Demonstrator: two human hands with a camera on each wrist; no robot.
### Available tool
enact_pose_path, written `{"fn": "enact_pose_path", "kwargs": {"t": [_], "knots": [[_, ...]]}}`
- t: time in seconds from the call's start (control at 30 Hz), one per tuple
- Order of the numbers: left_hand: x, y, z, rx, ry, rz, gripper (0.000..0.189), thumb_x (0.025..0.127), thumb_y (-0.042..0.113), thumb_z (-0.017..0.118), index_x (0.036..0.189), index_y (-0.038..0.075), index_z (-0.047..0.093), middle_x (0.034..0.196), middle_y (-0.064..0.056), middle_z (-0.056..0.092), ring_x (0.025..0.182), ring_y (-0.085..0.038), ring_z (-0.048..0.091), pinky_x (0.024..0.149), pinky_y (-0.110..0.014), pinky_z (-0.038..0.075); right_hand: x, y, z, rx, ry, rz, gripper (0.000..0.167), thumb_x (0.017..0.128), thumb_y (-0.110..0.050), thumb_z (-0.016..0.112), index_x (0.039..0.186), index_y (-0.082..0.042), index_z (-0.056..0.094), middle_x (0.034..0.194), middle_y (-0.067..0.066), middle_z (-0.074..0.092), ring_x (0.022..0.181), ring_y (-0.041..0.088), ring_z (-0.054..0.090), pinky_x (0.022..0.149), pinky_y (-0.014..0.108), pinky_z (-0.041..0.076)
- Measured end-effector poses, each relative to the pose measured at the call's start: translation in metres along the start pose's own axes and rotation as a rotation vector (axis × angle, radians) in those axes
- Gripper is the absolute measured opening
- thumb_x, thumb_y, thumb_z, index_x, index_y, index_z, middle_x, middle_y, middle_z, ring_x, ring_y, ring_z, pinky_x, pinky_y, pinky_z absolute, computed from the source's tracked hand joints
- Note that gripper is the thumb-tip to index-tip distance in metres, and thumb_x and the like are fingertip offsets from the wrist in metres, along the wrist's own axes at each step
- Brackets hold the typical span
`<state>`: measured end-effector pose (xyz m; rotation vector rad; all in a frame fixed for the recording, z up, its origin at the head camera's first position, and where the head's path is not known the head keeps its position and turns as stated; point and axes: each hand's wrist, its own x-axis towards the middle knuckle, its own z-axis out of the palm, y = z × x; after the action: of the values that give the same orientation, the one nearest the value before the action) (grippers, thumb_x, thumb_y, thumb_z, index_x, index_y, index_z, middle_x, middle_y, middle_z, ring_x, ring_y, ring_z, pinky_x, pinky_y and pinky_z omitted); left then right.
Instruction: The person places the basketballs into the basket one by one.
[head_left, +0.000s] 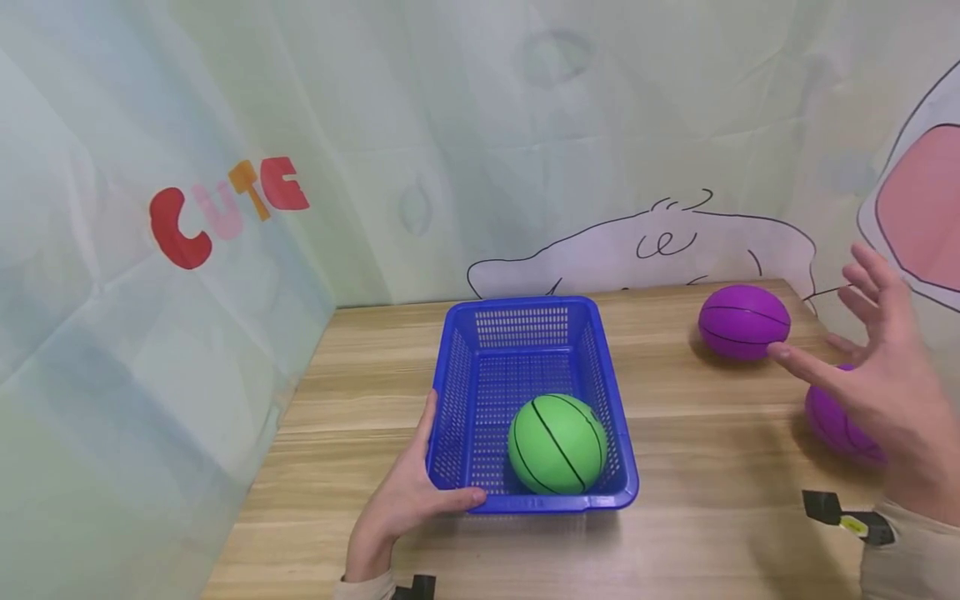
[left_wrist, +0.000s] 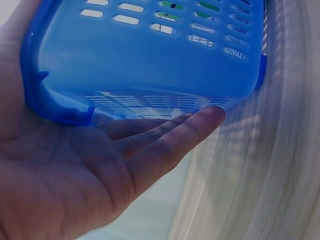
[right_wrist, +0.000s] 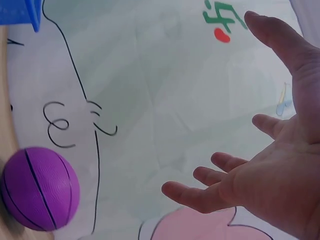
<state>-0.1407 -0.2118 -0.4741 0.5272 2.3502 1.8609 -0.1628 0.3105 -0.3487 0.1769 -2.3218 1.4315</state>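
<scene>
A blue plastic basket (head_left: 525, 503) stands on the wooden table with a green ball (head_left: 557, 444) inside, near its front right corner. My left hand (head_left: 408, 493) holds the basket's front left corner, thumb over the front rim and fingers along the outer left side. In the left wrist view, those fingers (left_wrist: 170, 142) lie against the slotted wall. My right hand (head_left: 888, 379) is raised at the right, fingers spread and holding nothing. It partly hides a purple ball (head_left: 840, 425). Another purple ball (head_left: 744, 322) lies farther back, just beyond the right thumb.
The wooden table (head_left: 315, 425) meets a printed cloth (head_left: 420, 167) hanging at the back and left. Red, pink and orange letters (head_left: 180, 229) show on its left part. Both purple balls lie to the right of the basket.
</scene>
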Motion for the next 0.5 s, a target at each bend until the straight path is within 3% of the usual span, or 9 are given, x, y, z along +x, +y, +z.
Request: {"fn": "enact_pose_path", "kwargs": {"t": [0.1, 0.23, 0.33, 0.5], "knots": [[0.0, 0.0, 0.0, 0.002, 0.0, -0.006, 0.158, 0.073, 0.018, 0.105, 0.18, 0.023, -0.011, 0.188, -0.01, 0.002, 0.162, -0.049, 0.034, 0.133, -0.066, 0.015, -0.001, 0.003, -0.008, -0.008, 0.067, 0.005, 0.12, 0.093, 0.011, 0.082, 0.178, -0.039, 0.013, 0.185, 0.004, 0.013, 0.171, 0.017, 0.015, 0.114, 0.005, 0.037], [-0.001, 0.0, -0.001, 0.009, 0.002, -0.004, 0.158, 0.073, 0.017, 0.105, 0.18, 0.024, -0.011, 0.188, -0.008, 0.001, 0.163, -0.048, 0.032, 0.133, -0.067, 0.014, -0.002, 0.007, -0.014, -0.013, 0.136, 0.011, 0.113, 0.096, 0.008, 0.079, 0.179, -0.034, 0.015, 0.185, 0.007, 0.013, 0.171, 0.02, 0.013, 0.134, 0.025, 0.025], [-0.001, -0.001, -0.001, 0.006, 0.001, 0.009, 0.157, 0.073, 0.017, 0.105, 0.18, 0.024, -0.011, 0.188, -0.009, 0.002, 0.162, -0.049, 0.033, 0.133, -0.069, 0.015, -0.003, 0.009, -0.018, -0.008, 0.186, 0.045, 0.11, 0.097, 0.007, 0.077, 0.179, -0.033, 0.016, 0.185, 0.003, 0.013, 0.17, 0.017, 0.012, 0.139, 0.041, 0.015], [-0.002, 0.001, -0.001, -0.01, -0.004, 0.017, 0.157, 0.073, 0.017, 0.105, 0.18, 0.023, -0.011, 0.188, -0.012, 0.004, 0.159, -0.051, 0.037, 0.132, -0.069, 0.017, -0.005, 0.015, -0.028, -0.059, 0.261, 0.09, 0.106, 0.097, 0.003, 0.079, 0.178, -0.035, 0.022, 0.185, -0.004, 0.018, 0.17, 0.013, 0.014, 0.139, 0.038, 0.017]]}}
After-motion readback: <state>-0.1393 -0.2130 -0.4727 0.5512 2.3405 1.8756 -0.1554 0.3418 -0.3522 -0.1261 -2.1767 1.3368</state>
